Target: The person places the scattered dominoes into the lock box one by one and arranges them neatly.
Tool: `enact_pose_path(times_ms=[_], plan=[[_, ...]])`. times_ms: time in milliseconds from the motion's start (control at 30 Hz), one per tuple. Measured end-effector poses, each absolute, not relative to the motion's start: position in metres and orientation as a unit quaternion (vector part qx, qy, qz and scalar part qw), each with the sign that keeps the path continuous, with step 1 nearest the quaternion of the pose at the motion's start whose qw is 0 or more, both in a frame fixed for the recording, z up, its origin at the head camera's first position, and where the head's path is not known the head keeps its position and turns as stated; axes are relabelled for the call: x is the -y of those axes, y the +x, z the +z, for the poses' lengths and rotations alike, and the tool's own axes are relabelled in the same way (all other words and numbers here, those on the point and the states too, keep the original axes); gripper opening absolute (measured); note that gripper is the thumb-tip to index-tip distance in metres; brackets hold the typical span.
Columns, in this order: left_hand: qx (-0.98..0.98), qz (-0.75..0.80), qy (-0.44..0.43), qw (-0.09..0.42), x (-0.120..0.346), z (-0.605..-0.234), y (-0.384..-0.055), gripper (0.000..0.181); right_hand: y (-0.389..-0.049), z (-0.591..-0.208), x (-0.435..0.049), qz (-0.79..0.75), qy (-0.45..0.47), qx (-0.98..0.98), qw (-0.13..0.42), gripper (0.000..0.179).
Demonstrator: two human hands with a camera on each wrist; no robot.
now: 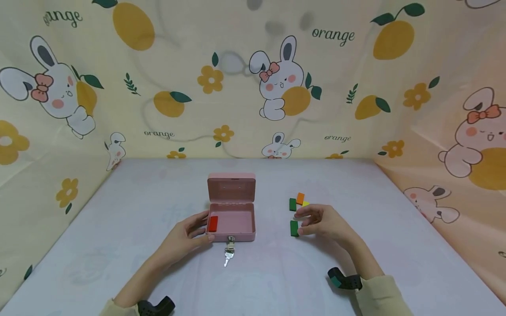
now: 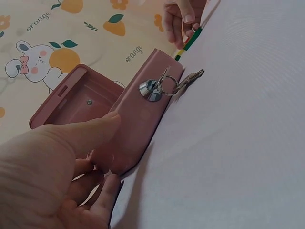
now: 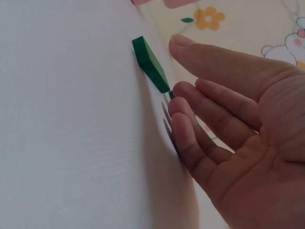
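A pink metal cash box [image 1: 247, 237] stands with its lid raised and a red block [image 1: 213, 224] lying inside at the left. My left hand [image 1: 183, 241] grips the box's front left corner, thumb on the front wall and fingers against the side. Keys [image 1: 229, 256] hang on a ring from the lock [image 2: 151, 89]. To the right, my right hand [image 1: 328, 226] hovers with loosely bent fingers around a green block [image 1: 294, 228]; in the right wrist view that green block [image 3: 148, 64] sits on the table, apart from the thumb.
Behind the right hand lie a second green block [image 1: 292, 204], an orange block [image 1: 300, 198] and a partly covered yellow block [image 1: 305, 203]. A white cloth covers the table [image 1: 158, 188]. Printed fabric [image 1: 237, 118] closes off the back and sides.
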State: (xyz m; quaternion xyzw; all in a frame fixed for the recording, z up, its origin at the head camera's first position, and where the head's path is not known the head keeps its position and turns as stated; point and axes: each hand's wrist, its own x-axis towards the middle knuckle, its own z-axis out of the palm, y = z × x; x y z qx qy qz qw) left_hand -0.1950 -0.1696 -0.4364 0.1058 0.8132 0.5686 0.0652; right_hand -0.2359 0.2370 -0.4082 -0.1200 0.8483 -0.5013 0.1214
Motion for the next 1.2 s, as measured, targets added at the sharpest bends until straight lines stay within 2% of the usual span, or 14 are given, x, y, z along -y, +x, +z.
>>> enact_pose_path(times_ms=[667,1200], plan=[[-0.807,0.574,0.124,0.064,0.1715,-0.4395,-0.1961,0.079,-0.2368,-0.4130,-0.2353,-0.488,-0.130,-0.855,0.117,0.046],[-0.812,0.566,0.133,0.056,0.1709,-0.4387,-0.1954,0.079,-0.2367,-0.4141,-0.2319,-0.483,-0.129,-0.857,0.122,0.053]])
